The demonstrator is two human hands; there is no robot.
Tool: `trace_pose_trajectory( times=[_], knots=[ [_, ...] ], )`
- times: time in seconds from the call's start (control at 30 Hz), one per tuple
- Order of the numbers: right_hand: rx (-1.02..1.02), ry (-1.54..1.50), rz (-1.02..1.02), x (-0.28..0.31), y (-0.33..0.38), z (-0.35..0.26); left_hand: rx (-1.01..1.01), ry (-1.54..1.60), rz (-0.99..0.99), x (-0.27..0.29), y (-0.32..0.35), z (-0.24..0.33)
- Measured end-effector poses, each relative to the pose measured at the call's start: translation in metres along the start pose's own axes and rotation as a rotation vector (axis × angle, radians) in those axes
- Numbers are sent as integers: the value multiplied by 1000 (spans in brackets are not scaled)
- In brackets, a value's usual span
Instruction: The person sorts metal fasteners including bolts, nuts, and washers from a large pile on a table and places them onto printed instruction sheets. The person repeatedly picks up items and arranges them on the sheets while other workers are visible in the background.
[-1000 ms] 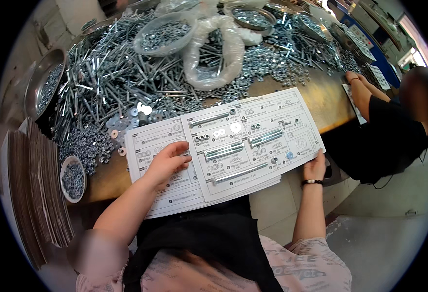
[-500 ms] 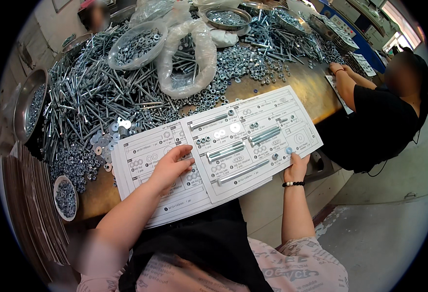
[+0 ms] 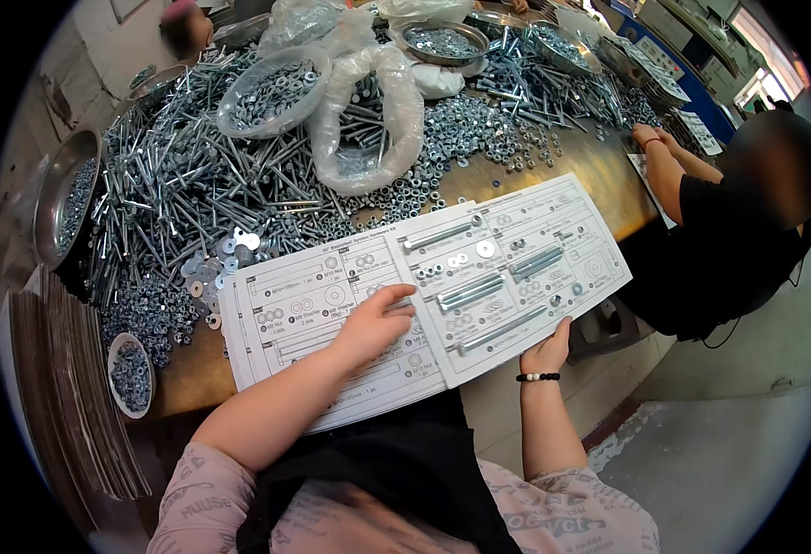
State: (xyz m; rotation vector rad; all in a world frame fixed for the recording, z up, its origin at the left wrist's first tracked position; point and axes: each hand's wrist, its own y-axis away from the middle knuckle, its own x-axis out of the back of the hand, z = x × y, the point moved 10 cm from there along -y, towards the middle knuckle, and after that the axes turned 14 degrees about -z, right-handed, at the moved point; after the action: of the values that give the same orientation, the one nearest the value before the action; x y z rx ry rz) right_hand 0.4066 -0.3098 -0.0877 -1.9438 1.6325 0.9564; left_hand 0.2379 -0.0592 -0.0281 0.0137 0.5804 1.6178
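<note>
A printed hardware card [image 3: 525, 319] with bolts, nuts and washers laid over its drawings lies tilted in front of me. Under it, to the left, is a stack of similar printed sheets [image 3: 281, 337], whose visible part bears no hardware. My right hand [image 3: 548, 349] grips the card's lower right edge, thumb at the rim and the other fingers hidden underneath. My left hand [image 3: 378, 323] reaches across the sheets with its fingers stretched out, the tips at the card's left edge. Nothing shows between those fingers.
A large heap of bolts [image 3: 230, 175] and nuts [image 3: 470, 138] covers the table beyond. Plastic bags, metal bowls [image 3: 442, 42] and a small white bowl [image 3: 130, 377] of hardware stand around it. Cardboard sheets [image 3: 64, 397] are stacked at left. A co-worker [image 3: 738, 212] sits at right.
The card has shifted to the right over the sheets, baring more of them. My left hand has moved right along with it. My right hand now holds the edge farther left along the card.
</note>
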Motion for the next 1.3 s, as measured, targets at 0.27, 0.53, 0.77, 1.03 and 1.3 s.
trace_pose_trajectory(
  times=[0.27, 0.53, 0.77, 1.03, 1.3],
  knots=[
    [-49, -15, 14, 12, -41, -18, -246, -612, -106, -47, -16, 13],
    [-147, -51, 50, 67, -114, -38, -393, -1623, -316, -99, 45, -9],
    [-137, 25, 79, 92, -153, -54, -376, -1709, -263, -92, 50, -31],
    [-174, 1, 43, 94, -171, -51, -441, -1575, -276, -81, 68, -32],
    [95, 358, 495, 136, -135, -112, -355, -1158, 359, 35, 127, 20]
  ],
)
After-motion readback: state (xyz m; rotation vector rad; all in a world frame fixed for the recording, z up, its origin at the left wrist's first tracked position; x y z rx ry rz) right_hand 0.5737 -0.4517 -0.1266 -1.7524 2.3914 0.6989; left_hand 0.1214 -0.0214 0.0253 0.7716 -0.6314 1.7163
